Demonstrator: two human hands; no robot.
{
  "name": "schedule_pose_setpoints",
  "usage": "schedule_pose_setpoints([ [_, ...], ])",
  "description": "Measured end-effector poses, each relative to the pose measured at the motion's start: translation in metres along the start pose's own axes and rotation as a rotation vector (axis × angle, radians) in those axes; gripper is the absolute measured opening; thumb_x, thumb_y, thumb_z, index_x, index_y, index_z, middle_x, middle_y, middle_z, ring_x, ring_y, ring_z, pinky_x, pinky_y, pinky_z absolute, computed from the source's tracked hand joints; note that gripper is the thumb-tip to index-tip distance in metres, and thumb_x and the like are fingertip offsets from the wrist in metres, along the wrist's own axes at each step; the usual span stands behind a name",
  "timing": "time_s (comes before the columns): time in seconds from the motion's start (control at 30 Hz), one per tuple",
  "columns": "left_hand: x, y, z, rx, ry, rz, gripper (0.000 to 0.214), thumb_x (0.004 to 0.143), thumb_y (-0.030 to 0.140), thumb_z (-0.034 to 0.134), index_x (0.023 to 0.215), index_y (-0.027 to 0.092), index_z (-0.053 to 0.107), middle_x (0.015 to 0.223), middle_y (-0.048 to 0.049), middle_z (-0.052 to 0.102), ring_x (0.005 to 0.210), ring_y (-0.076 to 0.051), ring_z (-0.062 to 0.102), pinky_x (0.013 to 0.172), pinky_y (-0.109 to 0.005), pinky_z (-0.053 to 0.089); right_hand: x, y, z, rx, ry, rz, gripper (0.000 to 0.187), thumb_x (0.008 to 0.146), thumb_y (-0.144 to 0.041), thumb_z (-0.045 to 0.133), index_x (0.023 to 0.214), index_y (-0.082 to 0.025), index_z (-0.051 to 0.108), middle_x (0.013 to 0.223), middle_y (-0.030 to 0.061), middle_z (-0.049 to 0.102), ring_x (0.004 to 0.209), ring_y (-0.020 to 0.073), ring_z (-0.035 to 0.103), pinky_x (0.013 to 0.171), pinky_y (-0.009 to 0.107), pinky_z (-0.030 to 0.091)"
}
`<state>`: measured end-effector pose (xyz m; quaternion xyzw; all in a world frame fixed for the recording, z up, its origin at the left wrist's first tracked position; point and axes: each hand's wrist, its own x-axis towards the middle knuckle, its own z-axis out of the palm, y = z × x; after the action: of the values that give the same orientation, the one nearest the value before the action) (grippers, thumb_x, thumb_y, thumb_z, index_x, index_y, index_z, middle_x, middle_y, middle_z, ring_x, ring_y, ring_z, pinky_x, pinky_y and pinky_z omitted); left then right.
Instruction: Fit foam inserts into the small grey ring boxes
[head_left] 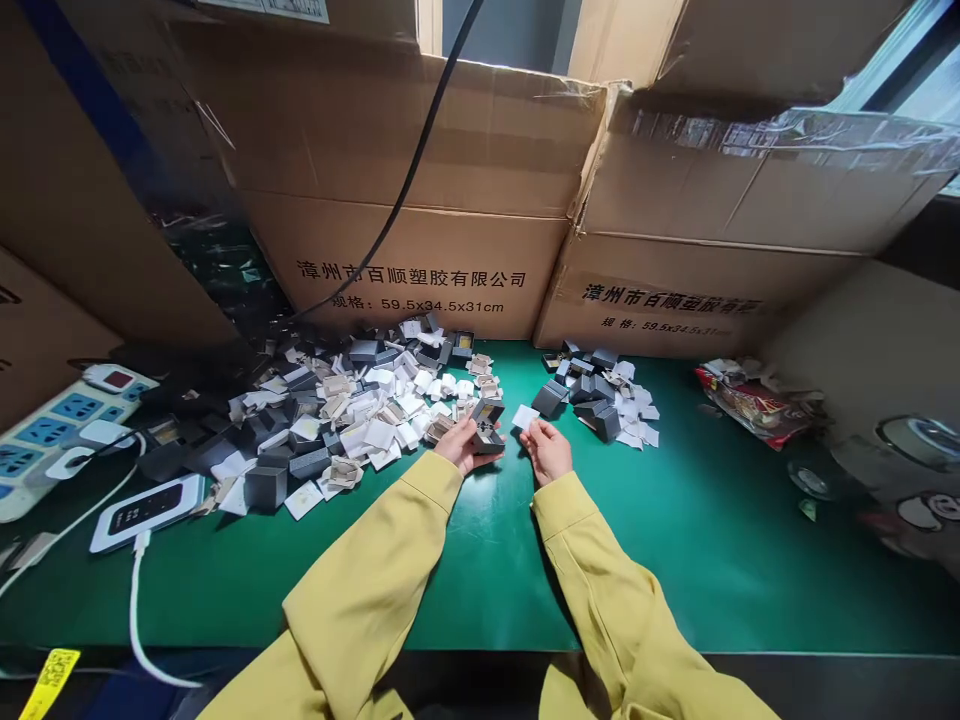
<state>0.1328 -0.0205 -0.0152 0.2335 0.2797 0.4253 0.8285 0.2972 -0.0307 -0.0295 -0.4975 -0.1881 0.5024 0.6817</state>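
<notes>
My left hand [462,447] is closed on a small dark grey hinged box [487,428], which stands open with its inside facing me. Between the fingertips of my right hand [548,452] is a small white card [525,417], held just right of the box and apart from it. Left of my hands spreads a large heap of grey boxes [309,462], white cards [379,434] and beige inserts [343,473]. A smaller pile of grey boxes [598,418] with white cards lies beyond my right hand.
Large cardboard boxes [420,250] wall off the back of the green table [480,560]. At left are a power strip [75,425] and a white device [150,512] with a cable. A red snack packet [757,405] and a clear jar [915,470] are at right. A black cable [405,185] hangs down.
</notes>
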Motion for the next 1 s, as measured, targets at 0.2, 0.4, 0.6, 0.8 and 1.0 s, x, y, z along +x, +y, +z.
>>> schedule_pose_setpoints([
  [0.2, 0.000, -0.001, 0.003, 0.067, 0.016, -0.017, 0.042, 0.082, 0.024, 0.056, 0.122, 0.022, 0.045, 0.112, -0.0141, 0.059, 0.093, -0.028, 0.063, 0.071, -0.046, 0.054, -0.006, -0.005, 0.004, -0.220, -0.076, -0.176, 0.026, 0.058, -0.034, 0.070, 0.075, -0.017, 0.060, 0.067, 0.0000, 0.061, 0.058, 0.0128, 0.059, 0.061, 0.031, 0.053],
  [0.4, -0.003, 0.002, 0.009, 0.124, 0.016, -0.039, 0.034, 0.084, 0.025, 0.052, 0.118, 0.019, 0.048, 0.100, -0.0103, 0.062, 0.083, -0.023, 0.065, 0.071, -0.042, 0.055, -0.018, -0.012, 0.000, -0.937, -0.291, -0.790, 0.020, 0.083, -0.031, 0.048, 0.083, -0.024, 0.066, 0.087, 0.0048, 0.066, 0.084, 0.0171, 0.057, 0.079, 0.030, 0.046],
  [0.6, -0.004, 0.001, 0.006, 0.153, -0.006, -0.037, 0.035, 0.084, 0.022, 0.053, 0.118, 0.019, 0.050, 0.093, -0.0051, 0.063, 0.078, -0.018, 0.062, 0.077, -0.044, 0.053, -0.021, -0.015, 0.001, -1.337, -0.559, -0.873, 0.029, 0.090, -0.033, 0.039, 0.087, -0.027, 0.068, 0.091, 0.0025, 0.067, 0.086, 0.0157, 0.054, 0.070, 0.024, 0.041],
  [0.8, -0.001, -0.003, 0.003, 0.186, -0.038, -0.060, 0.049, 0.080, 0.024, 0.059, 0.127, 0.022, 0.046, 0.104, -0.0099, 0.062, 0.077, -0.017, 0.062, 0.077, -0.044, 0.053, -0.020, -0.017, 0.000, -1.474, -0.613, -0.901, 0.029, 0.090, -0.030, 0.041, 0.083, -0.027, 0.069, 0.084, 0.0026, 0.065, 0.084, 0.0146, 0.053, 0.063, 0.022, 0.038],
  [1.0, -0.001, -0.004, 0.004, 0.208, -0.058, -0.053, 0.051, 0.077, 0.025, 0.064, 0.125, 0.023, 0.049, 0.109, -0.0098, 0.062, 0.082, -0.017, 0.062, 0.078, -0.041, 0.052, -0.019, -0.016, 0.002, -1.521, -0.616, -0.890, 0.023, 0.087, -0.026, 0.047, 0.083, -0.024, 0.070, 0.083, 0.0038, 0.066, 0.080, 0.0132, 0.056, 0.063, 0.020, 0.038],
])
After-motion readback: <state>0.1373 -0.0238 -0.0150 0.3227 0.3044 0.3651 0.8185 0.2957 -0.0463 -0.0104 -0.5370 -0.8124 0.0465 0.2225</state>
